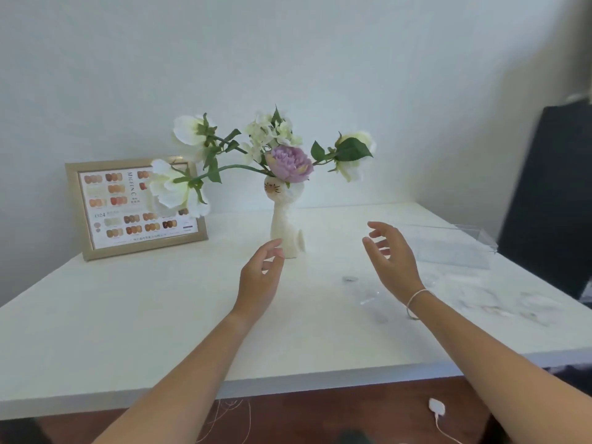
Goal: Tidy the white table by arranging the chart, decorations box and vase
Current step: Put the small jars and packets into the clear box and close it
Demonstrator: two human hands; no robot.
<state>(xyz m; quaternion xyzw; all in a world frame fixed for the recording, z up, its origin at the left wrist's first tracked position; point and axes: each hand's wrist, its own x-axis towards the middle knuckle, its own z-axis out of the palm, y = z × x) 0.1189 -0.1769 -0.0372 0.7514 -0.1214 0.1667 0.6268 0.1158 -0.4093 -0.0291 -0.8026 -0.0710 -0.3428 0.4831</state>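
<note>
Two bare forearms rise from the lower edge of the frame over the white marble-patterned bench (128,331). Left hand (260,277), centre of frame: released grip, fingers loosely curled and holding nothing, fingertips just beside the base of the vase. Right hand (392,254), right of centre: released grip, fingers spread and relaxed, with a thin white cord bracelet (416,298) at the wrist. Small clear plastic pieces (368,296) lie on the bench below the right hand. Clear rectangular plastic decorations box (455,248), right of the right hand and near the bench's right edge. Cream ceramic cat-shaped vase (283,225), upright at centre, carrying white and lilac artificial flowers (290,163). Gold-framed nail-colour chart (134,206), propped upright at upper left near the wall, partly overlapped by a white bloom. Dark chair back (551,200), far right.
</note>
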